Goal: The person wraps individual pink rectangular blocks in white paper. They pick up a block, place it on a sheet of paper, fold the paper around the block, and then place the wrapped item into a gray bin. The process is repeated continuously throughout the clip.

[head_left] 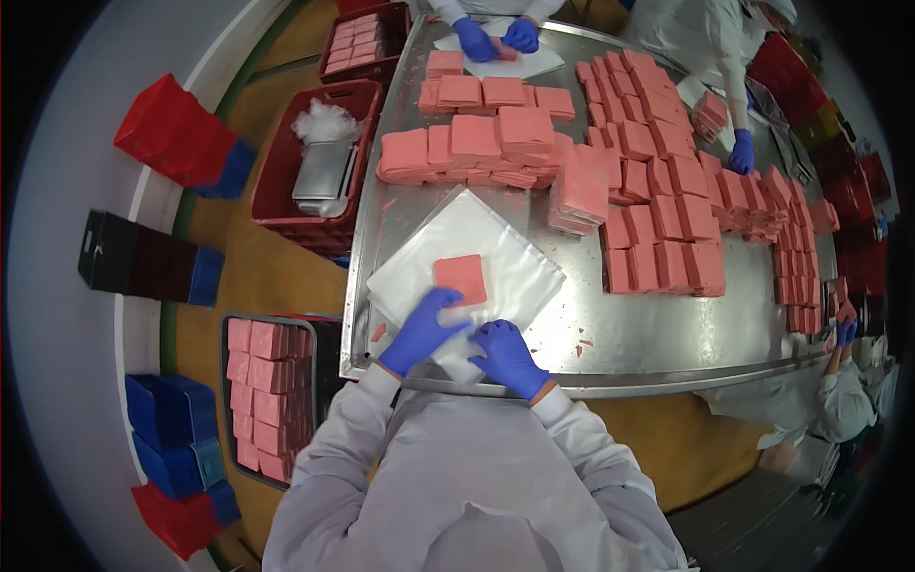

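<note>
A stack of thin clear plastic sheets [510, 250] lies turned cornerwise on the steel table, close in front of me. One square pink slab [460, 277], which looks like pressed meat, rests on top of it. My left hand [421, 334], in a blue glove, has its fingers apart, with the fingertips at the slab's lower left edge. Beside it my right hand [510, 357], also gloved in blue, bends its fingers onto the near corner of the sheets and pinches the film. Part of that corner is hidden between the two hands.
Piled pink slabs [475, 138] stand behind the sheets, with more rows [658, 181] to the right. At left are a red crate [270, 205] with metal trays and a dark crate [317, 381] of slabs. Gloved co-workers' hands [475, 40] work across the table [562, 329].
</note>
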A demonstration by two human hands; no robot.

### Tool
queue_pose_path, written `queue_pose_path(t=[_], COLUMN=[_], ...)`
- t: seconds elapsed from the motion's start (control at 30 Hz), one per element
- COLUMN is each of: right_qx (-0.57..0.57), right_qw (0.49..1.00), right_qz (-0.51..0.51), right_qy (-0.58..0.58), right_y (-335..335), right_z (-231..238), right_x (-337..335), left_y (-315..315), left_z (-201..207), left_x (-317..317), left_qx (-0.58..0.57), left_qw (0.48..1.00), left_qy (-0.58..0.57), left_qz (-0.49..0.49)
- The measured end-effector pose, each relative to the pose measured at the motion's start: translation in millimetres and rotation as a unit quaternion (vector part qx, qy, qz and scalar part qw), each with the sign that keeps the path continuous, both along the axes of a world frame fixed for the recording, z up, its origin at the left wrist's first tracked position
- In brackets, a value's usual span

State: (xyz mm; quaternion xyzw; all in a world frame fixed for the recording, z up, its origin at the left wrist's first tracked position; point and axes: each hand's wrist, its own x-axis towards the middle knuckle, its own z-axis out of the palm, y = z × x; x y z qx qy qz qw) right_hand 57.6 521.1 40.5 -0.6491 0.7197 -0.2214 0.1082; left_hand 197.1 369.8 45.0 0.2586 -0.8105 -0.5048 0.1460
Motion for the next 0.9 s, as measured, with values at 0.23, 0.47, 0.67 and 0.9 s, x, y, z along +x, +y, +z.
queue_pose_path(t=[0.23, 0.47, 0.67, 0.9], right_qx=[-0.237, 0.147, 0.041, -0.091], right_qw=[0.903, 0.986, 0.938, 0.930], right_qz=[-0.215, -0.079, -0.178, -0.300], right_qy=[-0.287, -0.003, -0.295, -0.192], right_y=[-90, -186, -108, 8], right_z=[41, -18, -23, -26], right_x=[-56, -35, -66, -53], left_y=[-80, -13, -10, -53], left_z=[-28, -54, 1, -18], left_x=[-41, -99, -88, -31], left_qx=[-0.364, -0.082, -0.280, -0.345], left_qw=[0.922, 0.991, 0.915, 0.901], left_qy=[-0.127, -0.003, -0.273, -0.097], left_qz=[0.020, 0.106, 0.100, 0.243])
